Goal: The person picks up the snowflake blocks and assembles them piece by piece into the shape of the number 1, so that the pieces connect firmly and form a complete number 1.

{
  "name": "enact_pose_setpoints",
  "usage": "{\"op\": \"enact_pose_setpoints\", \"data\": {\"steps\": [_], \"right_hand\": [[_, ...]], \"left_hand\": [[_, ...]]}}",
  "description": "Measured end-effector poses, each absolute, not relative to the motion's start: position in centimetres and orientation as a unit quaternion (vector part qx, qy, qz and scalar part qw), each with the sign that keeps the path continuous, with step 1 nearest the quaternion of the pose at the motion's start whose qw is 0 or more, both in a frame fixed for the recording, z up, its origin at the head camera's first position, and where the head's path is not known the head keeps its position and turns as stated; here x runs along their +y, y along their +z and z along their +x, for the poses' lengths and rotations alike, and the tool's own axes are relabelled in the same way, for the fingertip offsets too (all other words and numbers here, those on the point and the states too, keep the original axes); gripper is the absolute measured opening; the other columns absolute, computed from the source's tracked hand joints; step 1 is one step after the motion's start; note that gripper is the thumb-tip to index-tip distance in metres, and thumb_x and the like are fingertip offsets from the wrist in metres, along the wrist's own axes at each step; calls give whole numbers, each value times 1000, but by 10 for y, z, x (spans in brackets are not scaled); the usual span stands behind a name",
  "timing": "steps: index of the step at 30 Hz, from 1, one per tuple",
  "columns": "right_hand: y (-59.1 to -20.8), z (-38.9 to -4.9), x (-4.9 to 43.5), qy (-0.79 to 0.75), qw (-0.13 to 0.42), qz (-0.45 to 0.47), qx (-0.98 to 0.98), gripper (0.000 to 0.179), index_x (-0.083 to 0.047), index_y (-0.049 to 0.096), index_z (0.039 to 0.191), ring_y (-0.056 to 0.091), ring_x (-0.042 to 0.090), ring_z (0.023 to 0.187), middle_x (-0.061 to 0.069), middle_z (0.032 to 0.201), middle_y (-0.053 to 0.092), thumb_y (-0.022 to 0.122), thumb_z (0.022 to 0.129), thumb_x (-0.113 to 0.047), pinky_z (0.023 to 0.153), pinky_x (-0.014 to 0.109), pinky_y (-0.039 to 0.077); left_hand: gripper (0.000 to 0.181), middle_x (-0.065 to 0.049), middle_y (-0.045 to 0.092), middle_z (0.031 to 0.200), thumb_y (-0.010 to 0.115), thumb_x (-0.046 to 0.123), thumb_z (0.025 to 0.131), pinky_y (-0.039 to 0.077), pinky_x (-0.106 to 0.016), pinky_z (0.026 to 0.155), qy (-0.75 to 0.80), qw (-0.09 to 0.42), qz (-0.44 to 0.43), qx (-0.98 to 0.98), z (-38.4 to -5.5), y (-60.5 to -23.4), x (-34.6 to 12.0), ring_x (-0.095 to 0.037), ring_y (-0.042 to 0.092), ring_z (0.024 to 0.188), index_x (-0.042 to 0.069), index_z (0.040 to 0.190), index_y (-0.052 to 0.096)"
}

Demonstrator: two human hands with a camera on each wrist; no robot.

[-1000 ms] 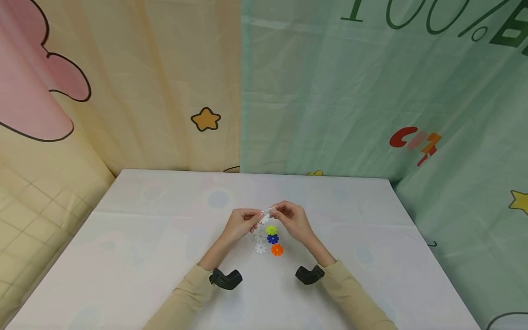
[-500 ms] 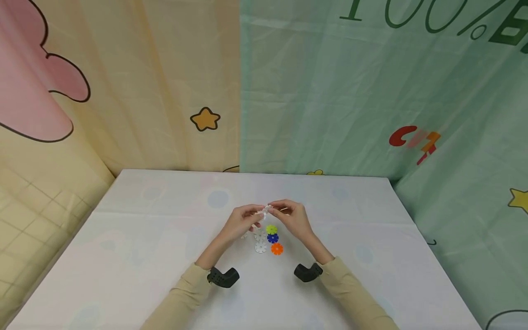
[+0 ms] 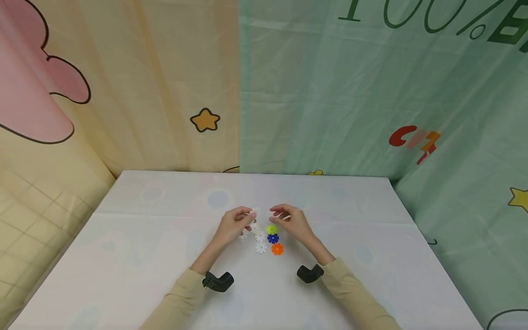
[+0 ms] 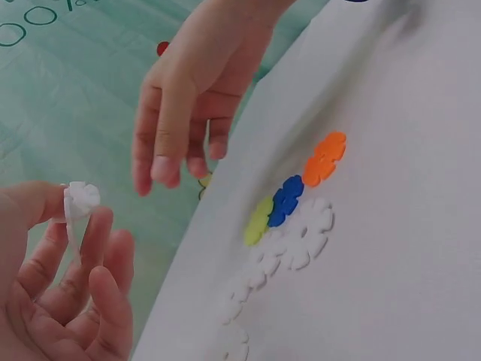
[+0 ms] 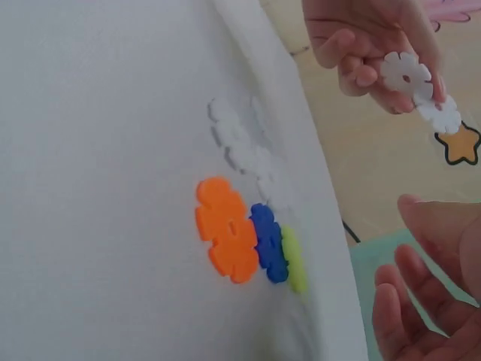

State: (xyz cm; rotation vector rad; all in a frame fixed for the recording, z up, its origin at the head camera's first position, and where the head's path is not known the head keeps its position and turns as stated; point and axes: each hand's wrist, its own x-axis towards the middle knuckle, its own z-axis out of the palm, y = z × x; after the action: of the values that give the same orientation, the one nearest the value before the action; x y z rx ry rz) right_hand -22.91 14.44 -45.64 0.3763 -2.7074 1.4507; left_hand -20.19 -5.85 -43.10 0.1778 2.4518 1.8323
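Observation:
My left hand [image 3: 233, 225] pinches a joined pair of white snowflake building discs [image 5: 406, 68] between thumb and fingers, above the table. In the right wrist view the two discs meet at an angle at their notched edges. My right hand [image 3: 292, 222] hovers a short way to the right, its fingers loosely bent and nothing between them. Below and between the hands lie an orange disc [image 3: 277, 249], a blue disc [image 3: 273, 239] and a yellow-green disc [image 3: 271, 229] in a row. Beside them are several white discs [image 3: 261, 248], partly hidden by the left hand in the head view.
A pale cloth with faint spots covers the table [image 3: 144, 256]. Behind it hang a beige curtain [image 3: 165, 91] and a green curtain [image 3: 309, 91]. Black wrist cameras sit at both sleeves, low over the table.
Both hands were together on the white discs. My right hand has let go, and the left hand has drawn away leftward with the joined pair. The discs on the table lie as before.

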Motion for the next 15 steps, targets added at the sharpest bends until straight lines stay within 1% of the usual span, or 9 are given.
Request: {"op": "enact_pose_setpoints", "data": {"steps": [2, 6, 9, 13, 15], "right_hand": [[-462, -229, 146, 442, 1, 110, -890, 26, -11, 69, 108, 58, 14, 79, 4, 96, 69, 75, 84, -18, 72, 21, 51], [-468, -228, 150, 394, -32, 107, -913, 28, -10, 69, 108, 56, 14, 77, 4, 96, 68, 76, 82, -19, 70, 23, 50], [-469, -226, 150, 374, -44, 107, -920, 29, -8, 69, 107, 53, 16, 76, 5, 94, 67, 77, 81, -18, 69, 25, 48], [-470, -225, 150, 352, -52, 100, -929, 30, -7, 70, 106, 50, 15, 75, 5, 92, 66, 78, 80, -21, 68, 23, 46], [-471, -225, 149, 339, -51, 101, -934, 30, -8, 71, 106, 50, 15, 74, 5, 92, 66, 78, 80, -22, 68, 23, 46]], "left_hand": [[24, -25, 69, 96, 59, 14, 95, 42, -20, 51, 595, 44, 55, 801, -196, -421, -60, -37, 66, 73, -5, 109, 63], [22, -26, 68, 99, 58, 12, 95, 43, -20, 52, 595, 45, 51, 801, -191, -412, -63, -26, 66, 68, -6, 108, 62], [25, -25, 68, 99, 59, 13, 95, 42, -20, 50, 598, 35, 47, 799, -196, -423, -64, -20, 65, 66, -5, 111, 61], [30, -20, 69, 97, 60, 16, 95, 42, -19, 49, 602, 28, 50, 797, -205, -442, -67, -17, 65, 66, -1, 119, 61], [30, -18, 70, 96, 61, 17, 95, 42, -19, 49, 603, 28, 58, 795, -208, -445, -68, -16, 64, 65, 1, 120, 62]]}}
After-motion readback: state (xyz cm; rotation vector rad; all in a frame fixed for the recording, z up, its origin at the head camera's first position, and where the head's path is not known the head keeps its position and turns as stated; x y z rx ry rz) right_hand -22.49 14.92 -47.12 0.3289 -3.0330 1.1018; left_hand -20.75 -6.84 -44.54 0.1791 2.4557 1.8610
